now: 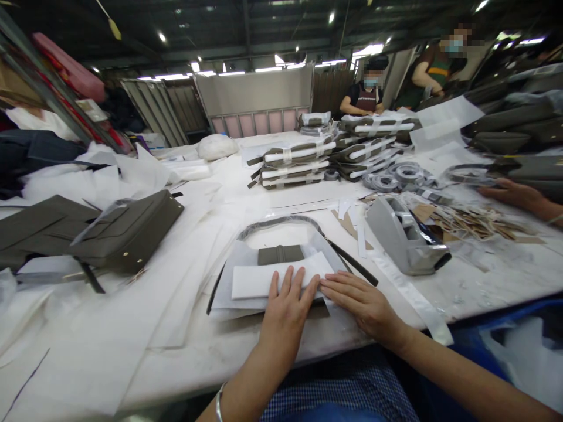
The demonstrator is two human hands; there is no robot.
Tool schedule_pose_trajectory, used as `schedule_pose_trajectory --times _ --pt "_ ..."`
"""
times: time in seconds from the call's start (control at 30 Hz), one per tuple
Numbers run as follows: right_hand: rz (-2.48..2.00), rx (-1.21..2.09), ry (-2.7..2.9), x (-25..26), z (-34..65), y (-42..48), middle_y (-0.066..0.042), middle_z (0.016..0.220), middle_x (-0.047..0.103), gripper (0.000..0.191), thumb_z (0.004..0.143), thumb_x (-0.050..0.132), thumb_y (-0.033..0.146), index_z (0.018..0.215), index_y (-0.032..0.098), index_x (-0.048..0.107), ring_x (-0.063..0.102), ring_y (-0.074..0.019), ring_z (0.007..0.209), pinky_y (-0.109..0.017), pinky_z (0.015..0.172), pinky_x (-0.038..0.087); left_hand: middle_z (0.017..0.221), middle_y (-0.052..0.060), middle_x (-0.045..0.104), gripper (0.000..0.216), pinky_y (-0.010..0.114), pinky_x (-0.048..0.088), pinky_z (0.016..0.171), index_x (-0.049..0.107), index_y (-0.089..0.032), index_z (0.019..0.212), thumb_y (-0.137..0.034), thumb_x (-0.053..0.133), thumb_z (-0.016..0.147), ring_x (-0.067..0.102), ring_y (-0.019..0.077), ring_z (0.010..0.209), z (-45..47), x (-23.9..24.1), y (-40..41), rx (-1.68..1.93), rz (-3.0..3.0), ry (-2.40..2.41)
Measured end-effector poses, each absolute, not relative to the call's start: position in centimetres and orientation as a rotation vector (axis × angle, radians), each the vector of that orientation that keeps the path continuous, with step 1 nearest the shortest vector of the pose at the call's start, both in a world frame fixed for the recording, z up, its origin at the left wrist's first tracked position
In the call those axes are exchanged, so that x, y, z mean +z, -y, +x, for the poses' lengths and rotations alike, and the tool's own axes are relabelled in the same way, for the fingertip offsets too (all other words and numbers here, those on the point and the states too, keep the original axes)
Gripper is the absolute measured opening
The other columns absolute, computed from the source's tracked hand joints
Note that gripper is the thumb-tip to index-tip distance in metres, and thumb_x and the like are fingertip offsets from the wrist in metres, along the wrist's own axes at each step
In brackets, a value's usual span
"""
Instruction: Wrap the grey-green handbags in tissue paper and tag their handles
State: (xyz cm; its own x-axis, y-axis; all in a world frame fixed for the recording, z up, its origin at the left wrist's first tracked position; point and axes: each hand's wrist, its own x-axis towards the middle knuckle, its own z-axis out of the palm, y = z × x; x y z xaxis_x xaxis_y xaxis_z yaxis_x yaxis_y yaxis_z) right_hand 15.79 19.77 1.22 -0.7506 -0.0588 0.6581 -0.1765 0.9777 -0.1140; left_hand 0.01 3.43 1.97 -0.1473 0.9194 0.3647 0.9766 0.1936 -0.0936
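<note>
A dark olive handbag [280, 254] lies on the table in front of me, mostly covered by translucent tissue paper [246, 261]. Its wrapped handle [285, 220] arches away from me. Across the bag rests a white foam strip [250, 282]. My left hand [288, 302] lies flat on the strip, fingers stretched forward. Beside it, my right hand [358, 299] presses on the strip's right end and the paper with straight fingers. The two hands nearly meet at the fingertips. What lies under the palms is hidden.
A tape dispenser [402, 234] stands to the right, near a heap of tags [472, 220]. Strapped bags are stacked [297, 161] farther back. More olive bags [132, 231] lie left. Another person's hand [514, 193] reaches in from the right; two people work behind the table.
</note>
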Motion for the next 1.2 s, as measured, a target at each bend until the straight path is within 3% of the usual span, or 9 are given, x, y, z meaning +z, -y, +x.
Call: schedule_pose_trajectory --times 0.17,0.3,0.47,0.6,0.83,1.0,1.2 --pt "0.149 0.270 2.362 0.1 15.8 -19.9 -0.007 0.122 0.070 0.048 0.097 0.044 0.009 0.141 0.026 0.051 0.058 -0.0200 0.124 -0.045 0.107 0.049 0.154 0.012 0.040 0.048 0.059 0.033 0.113 0.044 -0.018 0.142 -0.024 0.049 0.095 0.040 0.0321 0.140 0.4 4.1 -3.8 -0.207 -1.958 2.122" --pt "0.145 0.278 2.346 -0.2 15.8 -19.7 -0.008 0.123 0.069 0.047 0.097 0.046 0.011 0.142 0.025 0.050 0.059 -0.0208 0.123 -0.045 0.106 0.049 0.152 0.011 0.044 0.053 0.056 0.027 0.117 0.048 -0.016 0.137 -0.039 0.059 0.091 0.041 0.0294 0.139 0.3 3.9 -4.2 -0.367 -2.067 2.140" --pt "0.215 0.264 2.467 0.6 16.8 -19.7 -0.010 0.135 0.061 0.063 0.088 0.039 0.000 0.148 0.019 0.041 0.047 -0.0216 0.135 -0.048 0.113 0.041 0.155 0.007 0.040 0.064 0.052 0.021 0.121 0.036 -0.020 0.148 -0.023 0.056 0.088 0.035 0.0249 0.144 0.2 2.1 -3.9 -0.556 -2.028 2.137" --pt "0.267 0.360 2.645 2.5 17.9 -20.0 -0.011 0.147 0.049 0.071 0.080 0.045 0.003 0.150 0.016 0.038 0.036 -0.0240 0.142 -0.049 0.116 0.036 0.153 0.008 0.042 0.063 0.050 0.021 0.122 0.040 -0.018 0.146 -0.021 0.054 0.085 0.036 0.0230 0.143 0.5 2.6 -3.6 -0.639 -2.028 2.145" --pt "0.307 0.454 2.803 4.5 18.5 -20.4 -0.009 0.152 0.043 0.074 0.080 0.054 0.010 0.152 0.018 0.035 0.028 -0.0245 0.146 -0.046 0.119 0.031 0.142 0.009 0.055 0.054 0.055 0.035 0.114 0.052 -0.022 0.138 -0.054 0.051 0.094 0.051 0.0259 0.132 0.8 2.7 -4.4 -0.703 -1.918 2.136" --pt "0.278 0.450 2.713 3.5 18.2 -20.3 -0.013 0.149 0.046 0.063 0.091 0.060 0.027 0.150 0.016 0.038 0.033 -0.0251 0.144 -0.047 0.118 0.032 0.140 0.005 0.058 0.045 0.051 0.041 0.110 0.053 -0.028 0.137 -0.044 0.056 0.094 0.055 0.0240 0.128 0.7 0.9 -5.1 -0.637 -1.801 2.018" --pt "0.109 0.379 2.512 2.1 19.9 -20.1 -0.008 0.135 0.062 0.051 0.093 0.058 0.019 0.143 0.026 0.048 0.051 -0.0237 0.132 -0.044 0.110 0.046 0.141 0.006 0.057 0.046 0.049 0.043 0.109 0.052 -0.028 0.138 -0.034 0.060 0.093 0.056 0.0242 0.128 0.7 0.4 -5.0 -0.624 -1.769 1.992"
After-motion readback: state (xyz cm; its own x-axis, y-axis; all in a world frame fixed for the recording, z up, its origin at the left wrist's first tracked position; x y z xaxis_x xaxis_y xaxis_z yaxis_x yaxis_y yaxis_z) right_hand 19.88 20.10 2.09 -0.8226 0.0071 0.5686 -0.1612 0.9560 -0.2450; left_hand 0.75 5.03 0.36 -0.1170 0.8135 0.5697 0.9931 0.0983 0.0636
